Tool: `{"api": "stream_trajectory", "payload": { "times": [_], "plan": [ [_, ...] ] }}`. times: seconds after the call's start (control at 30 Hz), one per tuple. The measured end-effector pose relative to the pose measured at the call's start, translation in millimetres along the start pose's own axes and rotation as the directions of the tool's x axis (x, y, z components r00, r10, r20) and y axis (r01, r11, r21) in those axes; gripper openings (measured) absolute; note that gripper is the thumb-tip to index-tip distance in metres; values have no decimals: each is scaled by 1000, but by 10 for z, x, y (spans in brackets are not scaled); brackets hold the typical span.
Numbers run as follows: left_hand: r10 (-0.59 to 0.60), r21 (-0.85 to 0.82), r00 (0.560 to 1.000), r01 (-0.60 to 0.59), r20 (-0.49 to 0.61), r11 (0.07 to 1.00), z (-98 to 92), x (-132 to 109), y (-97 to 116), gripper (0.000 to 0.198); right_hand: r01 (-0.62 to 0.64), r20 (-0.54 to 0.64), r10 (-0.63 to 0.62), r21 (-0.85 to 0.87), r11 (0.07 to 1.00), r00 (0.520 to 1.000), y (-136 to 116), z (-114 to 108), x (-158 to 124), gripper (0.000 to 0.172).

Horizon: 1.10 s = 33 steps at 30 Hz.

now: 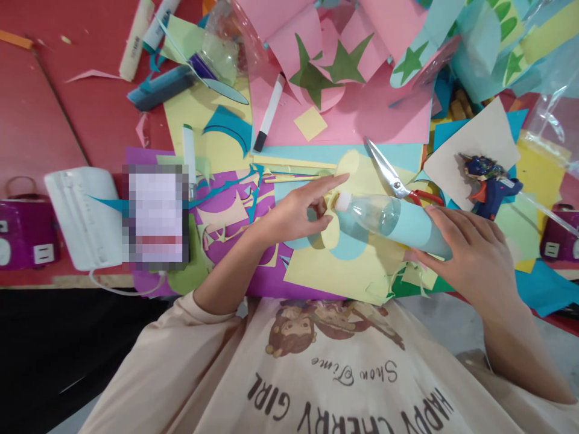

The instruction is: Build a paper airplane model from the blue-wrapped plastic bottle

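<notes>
"Bottle (373, 212): state its position."

"On its side over the yellow sheet (325, 274), cap (344, 201) end toward the left hand (296, 211). A light blue paper wrap (414, 228) covers the body."

"Hand states?"

"Right hand (470, 253): grasping the wrapped base end, thumb on the near side, fingers on the far side. Left hand: index finger extended to the yellow paper petal (348, 161), remaining fingers curled beside the cap. Whether they pinch the paper, I cannot tell."

"Working room?"

"Far side: narrow. Scissors (398, 188) lie just beside the bottle, red handles near the right hand. Near side: wider; yellow sheet extends from bottle to its own near edge, beside the shirt (344, 367). Right: glue gun (491, 181) on a beige card (473, 141), apart from the hand."
</notes>
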<state>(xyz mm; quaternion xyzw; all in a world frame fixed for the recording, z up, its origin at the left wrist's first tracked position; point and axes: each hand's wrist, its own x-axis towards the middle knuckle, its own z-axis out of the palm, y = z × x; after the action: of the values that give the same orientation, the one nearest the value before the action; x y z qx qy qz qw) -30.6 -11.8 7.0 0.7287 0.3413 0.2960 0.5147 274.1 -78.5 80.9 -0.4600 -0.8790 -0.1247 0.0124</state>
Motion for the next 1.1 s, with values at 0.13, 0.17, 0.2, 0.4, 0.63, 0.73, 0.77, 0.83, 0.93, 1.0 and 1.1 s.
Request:
{"api": "stream_trajectory", "payload": {
  "times": [0.13,0.17,0.2,0.4,0.63,0.73,0.77,0.83,0.93,1.0,1.1],
  "plan": [
    [-19,13,1000,18,8,1000,4,-7,-1,69,6,18,-5,-21,1000,1000,-8,-30,17,67],
    [-24,19,1000,24,8,1000,3,-9,1,69,8,22,-7,-26,1000,1000,-8,-34,18,67],
    [-29,24,1000,29,8,999,3,-11,4,68,9,25,-9,-30,1000,1000,-8,-38,20,67],
    [-37,35,999,37,14,999,1,-9,12,68,6,46,-5,-20,1000,999,-4,-59,26,62],
    [-61,48,998,60,17,997,12,-18,-11,68,9,51,-7,-30,1000,999,-15,-90,27,62],
    [-75,58,997,73,19,996,19,-22,-19,69,15,64,-12,-42,999,998,-27,-120,33,61],
    [-74,60,997,73,19,996,21,-22,-21,69,17,64,-14,-47,999,998,-32,-129,36,61],
    [-69,65,997,68,17,996,24,-22,-24,69,18,55,-15,-57,998,998,-42,-143,45,61],
    [-59,75,998,58,11,995,27,-22,-23,70,20,47,-16,-72,997,999,-49,-149,55,62],
    [-59,81,998,58,13,995,27,-21,-16,69,23,44,-20,-74,997,999,-49,-149,57,62],
    [-63,77,998,61,19,995,26,-18,-3,69,19,49,-16,-60,998,999,-48,-149,57,62]
  ]
}}
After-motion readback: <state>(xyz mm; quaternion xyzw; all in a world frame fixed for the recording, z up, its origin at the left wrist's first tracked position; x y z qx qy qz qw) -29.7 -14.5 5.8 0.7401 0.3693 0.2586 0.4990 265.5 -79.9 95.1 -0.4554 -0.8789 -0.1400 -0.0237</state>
